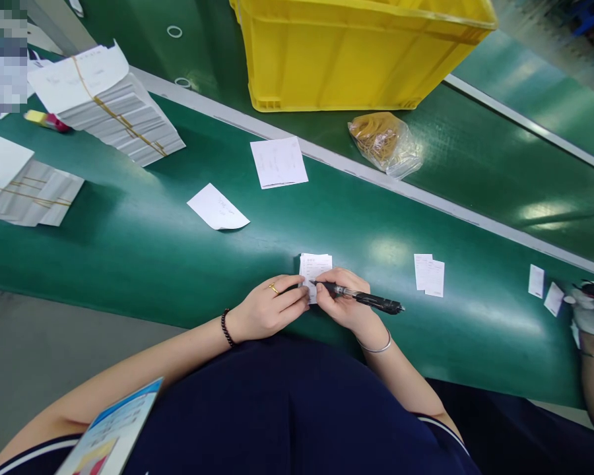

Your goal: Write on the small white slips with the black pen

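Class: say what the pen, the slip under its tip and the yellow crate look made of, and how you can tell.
Pen: plastic, glossy clear front, black rear.
Slip: thin matte white paper, printed.
Yellow crate: probably moulded plastic, slight sheen, ribbed base.

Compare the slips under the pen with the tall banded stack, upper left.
The slips are a thin pile; the banded stack is tall and wider. The slips are loose, pinned by the left hand while the right hand sets a pen on them; the stack is tied and untouched. Both are white paper on the green belt.
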A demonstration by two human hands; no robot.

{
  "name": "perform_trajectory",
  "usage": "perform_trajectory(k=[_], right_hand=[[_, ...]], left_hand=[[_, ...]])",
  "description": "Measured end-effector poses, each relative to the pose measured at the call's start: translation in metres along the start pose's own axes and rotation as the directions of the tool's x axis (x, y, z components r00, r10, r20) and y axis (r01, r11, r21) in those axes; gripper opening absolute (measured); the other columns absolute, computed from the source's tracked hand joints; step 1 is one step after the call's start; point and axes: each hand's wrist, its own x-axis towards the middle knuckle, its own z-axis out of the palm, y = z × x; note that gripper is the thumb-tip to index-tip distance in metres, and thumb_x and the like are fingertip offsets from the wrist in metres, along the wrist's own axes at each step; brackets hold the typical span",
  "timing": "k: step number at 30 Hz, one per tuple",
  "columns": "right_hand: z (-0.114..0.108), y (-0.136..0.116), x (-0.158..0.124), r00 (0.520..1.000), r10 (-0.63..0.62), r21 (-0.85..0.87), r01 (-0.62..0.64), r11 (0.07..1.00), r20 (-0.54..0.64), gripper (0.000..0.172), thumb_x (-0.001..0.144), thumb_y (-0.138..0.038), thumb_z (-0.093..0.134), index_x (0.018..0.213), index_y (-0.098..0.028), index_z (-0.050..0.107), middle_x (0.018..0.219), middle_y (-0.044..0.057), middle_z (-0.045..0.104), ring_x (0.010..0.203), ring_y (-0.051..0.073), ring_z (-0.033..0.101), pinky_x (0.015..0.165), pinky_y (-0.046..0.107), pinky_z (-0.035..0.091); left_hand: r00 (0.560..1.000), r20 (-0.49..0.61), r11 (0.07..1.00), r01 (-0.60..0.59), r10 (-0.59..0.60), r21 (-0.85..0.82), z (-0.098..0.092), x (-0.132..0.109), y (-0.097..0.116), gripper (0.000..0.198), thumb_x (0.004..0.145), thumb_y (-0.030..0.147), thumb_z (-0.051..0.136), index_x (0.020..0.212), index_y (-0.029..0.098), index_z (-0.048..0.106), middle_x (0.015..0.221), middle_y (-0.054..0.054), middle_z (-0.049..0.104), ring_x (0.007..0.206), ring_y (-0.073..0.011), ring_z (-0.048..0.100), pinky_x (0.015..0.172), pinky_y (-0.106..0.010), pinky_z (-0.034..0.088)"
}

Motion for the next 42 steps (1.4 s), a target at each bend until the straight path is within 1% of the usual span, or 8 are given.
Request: perform_trajectory(k=[17, 24, 28, 30, 33, 35, 38, 42], right_hand=[[0.001, 0.001, -0.001, 1.000, 0.002, -0.013, -0.002, 1.000, 0.000, 0.009, 0.083, -0.015, 0.056, 0.080, -0.022, 0.061, 0.067, 0.000, 0.068, 0.057, 0.012, 0.062, 0.057, 0.025, 0.052], [0.002, 0.000, -0.001, 1.000, 0.000, -0.035, 0.000, 0.999, -0.017, 0.009, 0.082, -0.013, 0.056, 0.080, -0.021, 0.061, 0.066, 0.000, 0.068, 0.057, 0.013, 0.062, 0.057, 0.025, 0.052], [0.000, 0.001, -0.004, 0.998, 0.056, 0.019, -0.055, 0.998, -0.015, 0.008, 0.083, -0.016, 0.058, 0.080, -0.022, 0.063, 0.067, 0.000, 0.068, 0.057, 0.014, 0.062, 0.057, 0.027, 0.053], [-0.001, 0.005, -0.007, 0.985, 0.163, 0.088, -0.158, 0.983, -0.048, 0.009, 0.087, -0.020, 0.057, 0.091, -0.022, 0.065, 0.073, 0.001, 0.071, 0.059, 0.014, 0.065, 0.058, 0.028, 0.055], [-0.003, 0.013, -0.010, 0.940, 0.302, 0.104, -0.288, 0.952, -0.157, 0.023, 0.094, -0.023, 0.052, 0.114, -0.024, 0.063, 0.091, 0.004, 0.076, 0.069, 0.015, 0.070, 0.069, 0.032, 0.060], [-0.004, 0.019, -0.009, 0.935, 0.295, 0.026, -0.296, 0.955, -0.196, 0.024, 0.095, -0.023, 0.052, 0.116, -0.026, 0.063, 0.098, 0.004, 0.076, 0.079, 0.017, 0.072, 0.075, 0.035, 0.060], [-0.006, 0.021, -0.008, 0.956, 0.236, -0.087, -0.254, 0.963, -0.174, 0.018, 0.094, -0.022, 0.055, 0.107, -0.026, 0.067, 0.096, 0.004, 0.076, 0.084, 0.019, 0.070, 0.074, 0.035, 0.059], [-0.005, 0.017, -0.007, 0.946, 0.222, -0.055, -0.241, 0.969, -0.236, 0.014, 0.087, -0.022, 0.066, 0.100, -0.025, 0.065, 0.092, 0.004, 0.074, 0.081, 0.019, 0.069, 0.073, 0.035, 0.058]], left_hand=[[1.000, 0.011, 1.000, 0.017, -0.017, 0.002, 0.001, -0.001, 0.000, 0.004, 0.089, 0.015, 0.065, 0.093, 0.015, 0.064, 0.095, -0.006, 0.071, 0.101, -0.0212, 0.067, 0.085, -0.035, 0.062], [1.000, 0.011, 1.000, 0.013, -0.013, -0.003, 0.002, -0.003, 0.000, 0.009, 0.086, 0.014, 0.068, 0.094, 0.011, 0.065, 0.095, -0.007, 0.071, 0.102, -0.0225, 0.066, 0.086, -0.036, 0.062], [1.000, 0.008, 1.000, 0.003, -0.003, -0.007, 0.000, -0.001, 0.000, 0.010, 0.085, 0.013, 0.069, 0.094, 0.009, 0.064, 0.092, -0.008, 0.071, 0.101, -0.0230, 0.066, 0.085, -0.036, 0.062], [1.000, 0.010, 1.000, 0.001, -0.002, 0.002, 0.000, 0.000, 0.000, 0.008, 0.086, 0.014, 0.068, 0.093, 0.010, 0.065, 0.091, -0.007, 0.071, 0.100, -0.0225, 0.066, 0.085, -0.036, 0.062], [1.000, 0.027, 1.000, 0.000, 0.000, 0.012, 0.000, -0.001, 0.000, 0.008, 0.087, 0.015, 0.068, 0.093, 0.011, 0.065, 0.092, -0.007, 0.071, 0.100, -0.0225, 0.067, 0.084, -0.036, 0.062], [0.999, 0.036, 1.000, 0.000, -0.001, 0.016, 0.000, -0.002, 0.000, 0.009, 0.087, 0.016, 0.069, 0.093, 0.012, 0.065, 0.094, -0.007, 0.071, 0.102, -0.0225, 0.067, 0.084, -0.036, 0.062], [1.000, 0.021, 1.000, -0.005, 0.004, 0.019, 0.000, -0.001, 0.000, 0.008, 0.086, 0.015, 0.069, 0.092, 0.013, 0.064, 0.095, -0.007, 0.070, 0.102, -0.0220, 0.067, 0.084, -0.036, 0.062], [1.000, 0.002, 0.999, -0.003, 0.003, 0.035, 0.000, 0.001, 0.000, 0.004, 0.087, 0.015, 0.067, 0.089, 0.014, 0.064, 0.093, -0.006, 0.070, 0.098, -0.0207, 0.067, 0.082, -0.035, 0.062]])
